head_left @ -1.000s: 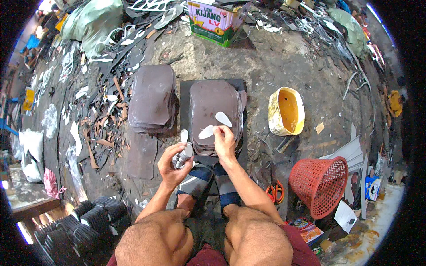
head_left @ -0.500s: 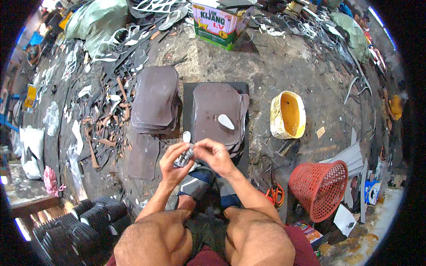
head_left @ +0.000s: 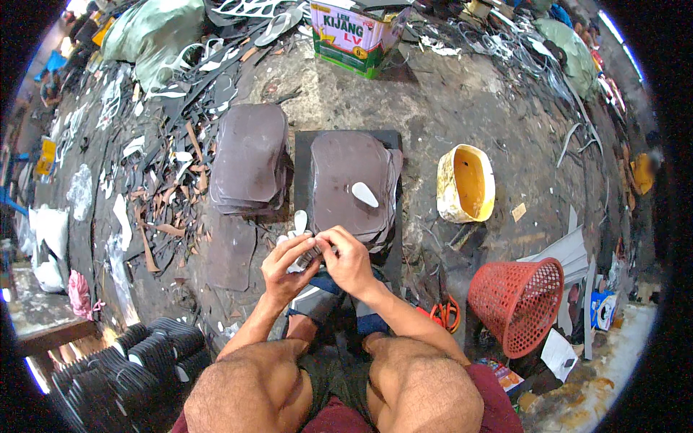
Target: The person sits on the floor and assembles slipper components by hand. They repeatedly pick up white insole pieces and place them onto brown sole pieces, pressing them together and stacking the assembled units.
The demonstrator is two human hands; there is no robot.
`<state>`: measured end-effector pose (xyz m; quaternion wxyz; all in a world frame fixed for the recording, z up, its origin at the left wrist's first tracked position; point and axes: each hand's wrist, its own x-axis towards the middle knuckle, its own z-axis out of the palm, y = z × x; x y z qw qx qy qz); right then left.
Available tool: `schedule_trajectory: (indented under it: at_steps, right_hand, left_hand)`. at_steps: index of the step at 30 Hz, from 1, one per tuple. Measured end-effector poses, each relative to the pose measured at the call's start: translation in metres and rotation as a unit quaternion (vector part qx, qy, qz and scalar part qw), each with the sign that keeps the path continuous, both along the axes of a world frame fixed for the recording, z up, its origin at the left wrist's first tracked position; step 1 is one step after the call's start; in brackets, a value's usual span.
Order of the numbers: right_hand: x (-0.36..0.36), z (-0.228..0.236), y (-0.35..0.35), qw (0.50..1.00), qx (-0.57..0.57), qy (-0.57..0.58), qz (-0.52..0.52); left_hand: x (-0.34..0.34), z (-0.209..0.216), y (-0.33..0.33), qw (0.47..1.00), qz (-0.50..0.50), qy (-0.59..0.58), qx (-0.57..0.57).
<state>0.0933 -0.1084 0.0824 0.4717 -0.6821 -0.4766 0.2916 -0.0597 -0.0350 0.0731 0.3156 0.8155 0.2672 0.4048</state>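
My left hand (head_left: 289,265) is closed around a small stack of whitish-grey pieces (head_left: 307,258), mostly covered by the fingers. My right hand (head_left: 349,261) meets it from the right, thumb and fingers pinched at the edge of the same stack. Just beyond my hands lies a pile of brown sole-shaped sheets (head_left: 339,169) on a black board (head_left: 303,162). A white teardrop-shaped piece (head_left: 365,194) rests on that pile. Another pale piece (head_left: 300,220) shows just beyond my left fingers.
A second pile of brown sheets (head_left: 249,155) sits to the left, among scattered offcuts. On the right stand a yellow-stained tub (head_left: 447,191) and a tilted red basket (head_left: 498,299), with orange-handled scissors (head_left: 452,315) nearby. A square tin (head_left: 350,43) stands at the far side. Black ribbed pieces (head_left: 148,357) are piled lower left.
My right hand has closed in on the stack, its fingers now pressed against my left fingertips. The white piece on the brown pile has stayed in place.
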Motion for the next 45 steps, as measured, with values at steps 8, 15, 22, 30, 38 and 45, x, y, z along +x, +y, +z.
schedule_trajectory:
  at_steps: [8, 15, 22, 30, 38, 45]
  right_hand:
    - [0.021, 0.008, 0.002, 0.986, 0.046, 0.157, 0.039]
    - [0.006, 0.02, 0.008, 0.986, -0.015, -0.16, 0.036]
    - [0.043, -0.071, 0.008, 0.994, -0.11, 0.011, -0.012]
    - [0.016, -0.007, 0.015, 0.939, -0.009, 0.339, 0.058]
    - [0.026, -0.04, 0.016, 0.967, -0.057, 0.232, -0.089]
    - [0.023, -0.001, 0.01, 0.972, 0.039, 0.225, 0.054]
  left_hand:
    - [0.004, 0.006, 0.004, 0.997, -0.018, -0.018, -0.076]
    - [-0.007, -0.003, 0.006, 1.0, 0.003, 0.021, 0.012]
    - [0.006, 0.003, 0.002, 0.988, 0.064, -0.079, -0.12]
    - [-0.003, -0.006, 0.0, 0.988, 0.026, -0.079, -0.13]
    - [-0.004, -0.007, -0.004, 0.987, 0.056, -0.093, -0.117]
    - [0.002, 0.004, 0.003, 0.995, 0.057, -0.012, -0.085]
